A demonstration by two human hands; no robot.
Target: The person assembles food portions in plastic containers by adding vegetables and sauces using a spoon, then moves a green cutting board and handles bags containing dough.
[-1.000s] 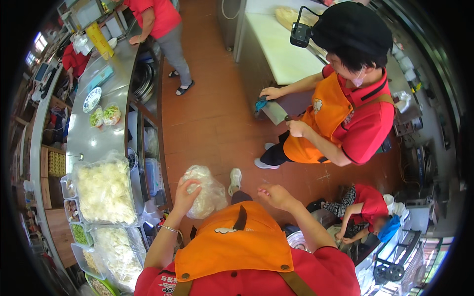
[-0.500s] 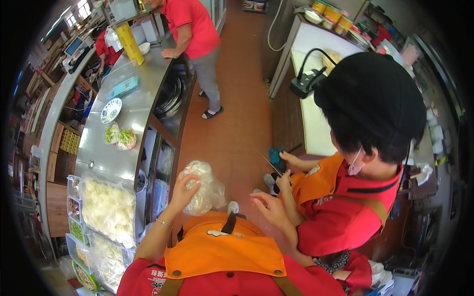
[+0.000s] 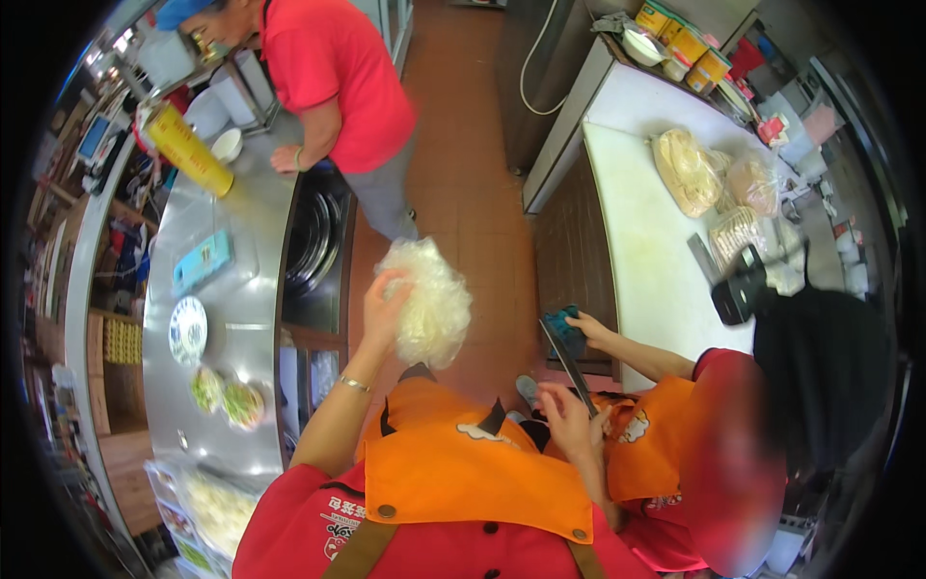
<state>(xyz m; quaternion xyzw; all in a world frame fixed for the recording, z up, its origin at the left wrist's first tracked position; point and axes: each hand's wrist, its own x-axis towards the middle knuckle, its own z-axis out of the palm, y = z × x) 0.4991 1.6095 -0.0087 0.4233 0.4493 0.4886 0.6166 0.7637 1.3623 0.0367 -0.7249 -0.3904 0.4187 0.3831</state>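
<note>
My left hand (image 3: 384, 314) is closed round the side of a clear plastic bag (image 3: 431, 307) with pale contents. The bag hangs above the floor in front of my orange apron; what is inside is too blurred to name. My right hand (image 3: 567, 417), fingers apart, holds nothing that I can see. It is close to a long-bladed knife (image 3: 567, 362) in the grip of the co-worker on my right. A teal cloth (image 3: 561, 331) is in that person's other hand.
Along the left runs a steel counter (image 3: 256, 280) with a patterned plate (image 3: 187, 330), a blue box (image 3: 203, 262) and bowls of greens (image 3: 241, 403). A person in red (image 3: 338, 87) leans on it. A white worktop (image 3: 622, 241) holding bagged food (image 3: 687, 172) stands right.
My view has moved forward along the aisle, and the bag in my left hand has come along. The right-hand co-worker's knife now shows more fully. The person in red appears nearer.
</note>
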